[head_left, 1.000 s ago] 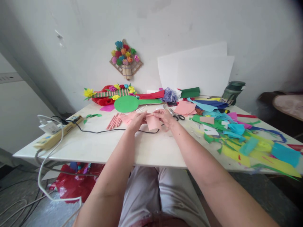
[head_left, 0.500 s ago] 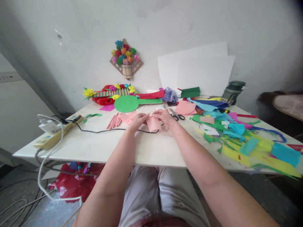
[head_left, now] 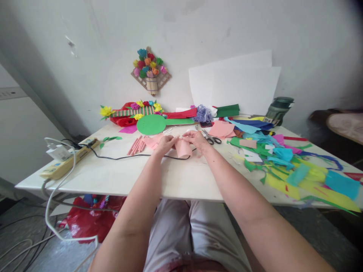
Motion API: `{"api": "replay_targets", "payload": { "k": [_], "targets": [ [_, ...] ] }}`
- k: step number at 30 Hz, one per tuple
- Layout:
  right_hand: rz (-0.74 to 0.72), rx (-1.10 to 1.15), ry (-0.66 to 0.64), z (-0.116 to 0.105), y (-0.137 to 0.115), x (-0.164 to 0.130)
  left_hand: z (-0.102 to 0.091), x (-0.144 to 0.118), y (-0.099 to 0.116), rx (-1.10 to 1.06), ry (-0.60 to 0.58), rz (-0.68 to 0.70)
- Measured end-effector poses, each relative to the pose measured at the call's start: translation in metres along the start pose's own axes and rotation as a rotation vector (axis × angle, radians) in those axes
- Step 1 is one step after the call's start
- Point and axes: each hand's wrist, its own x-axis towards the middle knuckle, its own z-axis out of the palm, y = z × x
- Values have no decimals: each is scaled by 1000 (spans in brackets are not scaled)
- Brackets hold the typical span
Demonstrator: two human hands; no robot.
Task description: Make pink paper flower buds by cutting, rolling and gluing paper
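Observation:
Both of my hands hold a small pink paper piece (head_left: 183, 148) above the white table (head_left: 113, 173). My left hand (head_left: 166, 144) pinches its left top edge; my right hand (head_left: 196, 140) pinches the right top edge. The paper hangs down between them, curled a little. Just left of my left hand lie more pink paper pieces (head_left: 151, 141) and several rolled pink paper sticks (head_left: 136, 146). A black cable (head_left: 127, 155) runs under the hands across the table.
Scissors (head_left: 211, 138) lie right of my right hand. A green paper disc (head_left: 151, 124) and paper flower crafts (head_left: 133, 110) sit behind. Coloured paper scraps (head_left: 286, 162) cover the right side. A power strip (head_left: 66, 160) sits at the left edge. A dark green jar (head_left: 278, 109) stands far right.
My fingers have drawn slightly closer together on the pink paper, which now looks a little more curled. The arms and everything else on the table stay put.

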Motion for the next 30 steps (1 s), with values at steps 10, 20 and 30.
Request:
{"api": "replay_targets", "payload": {
  "k": [10,20,30],
  "targets": [
    [31,60,4,0,6,3,0,-4,9,-49,83,16],
    [39,142,-14,0,10,4,2,-1,7,23,186,110],
    [24,157,52,2,1,2,4,-2,11,-94,148,89]
  ]
}}
